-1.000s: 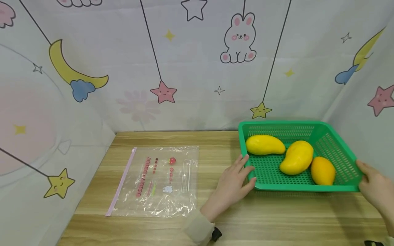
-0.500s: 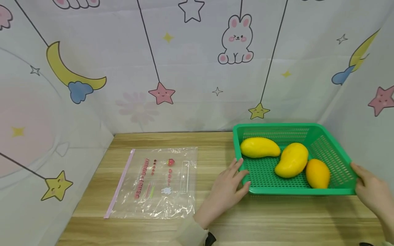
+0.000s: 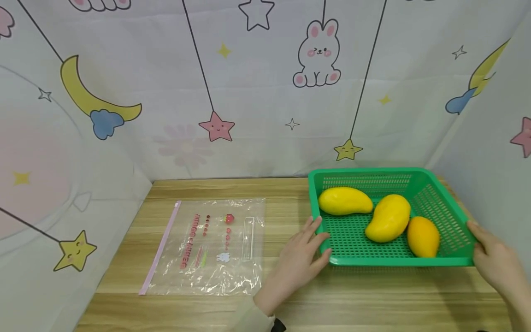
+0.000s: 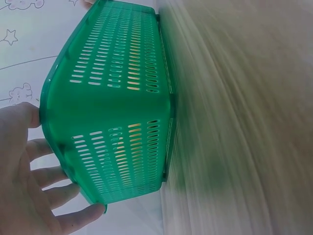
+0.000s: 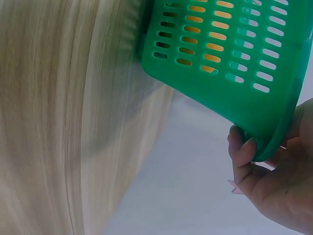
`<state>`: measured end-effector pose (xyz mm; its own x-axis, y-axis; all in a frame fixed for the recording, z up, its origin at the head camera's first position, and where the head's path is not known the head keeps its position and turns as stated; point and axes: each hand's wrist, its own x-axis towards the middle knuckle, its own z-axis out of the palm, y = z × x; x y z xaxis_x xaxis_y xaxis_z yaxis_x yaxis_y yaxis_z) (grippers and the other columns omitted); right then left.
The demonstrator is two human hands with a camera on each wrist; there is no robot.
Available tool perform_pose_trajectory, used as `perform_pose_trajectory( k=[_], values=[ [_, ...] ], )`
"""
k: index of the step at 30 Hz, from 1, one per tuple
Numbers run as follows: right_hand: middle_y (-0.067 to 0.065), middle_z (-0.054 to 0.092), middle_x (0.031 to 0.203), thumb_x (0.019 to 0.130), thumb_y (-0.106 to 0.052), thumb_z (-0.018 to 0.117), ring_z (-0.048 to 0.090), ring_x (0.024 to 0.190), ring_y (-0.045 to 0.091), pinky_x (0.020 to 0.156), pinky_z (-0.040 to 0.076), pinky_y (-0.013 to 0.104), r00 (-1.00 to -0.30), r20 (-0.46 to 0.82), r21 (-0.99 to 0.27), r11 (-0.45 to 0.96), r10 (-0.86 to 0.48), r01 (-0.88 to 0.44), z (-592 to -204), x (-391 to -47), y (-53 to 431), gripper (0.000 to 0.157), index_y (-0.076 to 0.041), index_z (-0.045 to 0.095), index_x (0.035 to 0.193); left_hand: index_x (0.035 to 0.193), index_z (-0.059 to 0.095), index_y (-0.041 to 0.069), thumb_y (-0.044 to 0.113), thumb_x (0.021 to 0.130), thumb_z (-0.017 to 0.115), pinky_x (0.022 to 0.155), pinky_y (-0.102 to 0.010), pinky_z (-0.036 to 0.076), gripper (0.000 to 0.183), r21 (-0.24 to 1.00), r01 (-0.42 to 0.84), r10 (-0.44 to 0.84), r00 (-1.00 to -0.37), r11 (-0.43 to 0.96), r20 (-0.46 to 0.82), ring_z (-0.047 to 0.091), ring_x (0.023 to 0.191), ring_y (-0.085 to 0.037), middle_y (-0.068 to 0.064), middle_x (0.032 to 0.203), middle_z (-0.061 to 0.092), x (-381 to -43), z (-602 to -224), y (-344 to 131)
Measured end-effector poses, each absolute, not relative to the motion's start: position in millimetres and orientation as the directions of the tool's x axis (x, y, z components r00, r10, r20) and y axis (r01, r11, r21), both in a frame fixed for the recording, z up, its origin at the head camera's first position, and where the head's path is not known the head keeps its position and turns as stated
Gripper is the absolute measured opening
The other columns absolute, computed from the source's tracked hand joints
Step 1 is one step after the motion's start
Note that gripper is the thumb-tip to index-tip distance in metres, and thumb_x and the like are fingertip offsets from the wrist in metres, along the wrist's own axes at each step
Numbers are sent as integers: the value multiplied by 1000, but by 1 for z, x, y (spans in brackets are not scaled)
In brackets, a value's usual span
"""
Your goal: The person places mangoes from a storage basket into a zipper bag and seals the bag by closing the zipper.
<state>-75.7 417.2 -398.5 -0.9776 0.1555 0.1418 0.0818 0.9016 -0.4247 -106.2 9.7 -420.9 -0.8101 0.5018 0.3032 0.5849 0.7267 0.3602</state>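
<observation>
A green plastic basket (image 3: 398,262) stands on the right part of the table, holding three yellow mangoes: one long mango (image 3: 345,201) at the left, a curved mango (image 3: 388,218) in the middle and a more orange mango (image 3: 423,237) at the right. My left hand (image 3: 292,265) touches its left rim with spread, fairly straight fingertips (image 4: 93,211). At the opposite front corner my right hand (image 3: 498,260) grips the rim; in the right wrist view its fingers (image 5: 243,149) curl beneath the lip.
On the left of the wooden table (image 3: 199,311) lies a flat clear zip bag (image 3: 249,281) with a pink slider strip and red print. A white patterned cloth (image 3: 257,92) hangs behind and along both sides.
The basket with its mangoes has slid a little to the left, both hands moving along with it. The bag lies as before; the head view has shifted slightly.
</observation>
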Motion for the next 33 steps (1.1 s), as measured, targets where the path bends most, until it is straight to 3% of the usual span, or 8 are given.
perform_pose_trajectory(
  k=[6, 13, 15, 19, 23, 29, 33],
  values=[
    [34, 23, 148, 97, -2, 26, 19, 135, 59, 110, 14, 69, -977, 147, -445, 892, 155, 75, -402, -74, 412, 50, 7, 24, 146, 132, 56, 22, 42, 100, 42, 109, -43, 43, 40, 359, 582, 492, -812, 730, 316, 27, 147, -23, -2, 157, 30, -100, -422, 2],
    [35, 27, 147, 96, -1, 28, 21, 133, 60, 98, 26, 74, -976, 126, -462, 881, 178, 101, -403, -74, 405, 51, 5, 26, 147, 131, 57, 21, 41, 99, 45, 110, -46, 40, 39, 385, 576, 476, -815, 721, 329, 27, 147, -24, -3, 157, 31, -94, -423, -5],
    [35, 26, 147, 96, -2, 27, 21, 133, 61, 99, 25, 74, -977, 111, -466, 878, 183, 112, -402, -73, 404, 51, 3, 25, 147, 131, 56, 22, 41, 99, 44, 110, -46, 41, 39, 386, 575, 473, -817, 721, 330, 27, 147, -24, -3, 157, 31, -93, -423, -7],
    [36, 26, 147, 96, -1, 28, 33, 127, 61, 84, 36, 68, -978, 84, -441, 888, 188, 133, -402, -72, 401, 53, 2, 23, 148, 131, 56, 23, 41, 99, 44, 107, -48, 44, 38, 390, 573, 469, -818, 721, 334, 28, 146, -24, -2, 157, 31, -91, -424, -9],
    [37, 28, 146, 96, -1, 29, 35, 124, 60, 80, 37, 66, -980, 81, -434, 891, 183, 131, -402, -71, 400, 53, 2, 23, 148, 130, 57, 22, 40, 99, 45, 103, -49, 47, 37, 393, 568, 464, -821, 723, 333, 29, 146, -23, -2, 157, 31, -89, -423, -12],
    [38, 24, 146, 97, -3, 27, 21, 131, 63, 93, 29, 74, -980, 73, -469, 873, 187, 132, -402, -67, 395, 52, 1, 22, 149, 129, 58, 22, 40, 99, 46, 105, -48, 46, 37, 389, 564, 461, -824, 728, 330, 29, 146, -23, -1, 157, 31, -87, -422, -16],
    [35, 18, 150, 99, -7, 25, 15, 134, 62, 104, 15, 76, -978, 34, -513, 843, 206, 160, -401, -66, 394, 52, -3, 18, 151, 129, 58, 22, 40, 99, 46, 105, -48, 46, 37, 388, 565, 461, -823, 729, 332, 29, 146, -23, -1, 157, 31, -86, -422, -17]
  ],
)
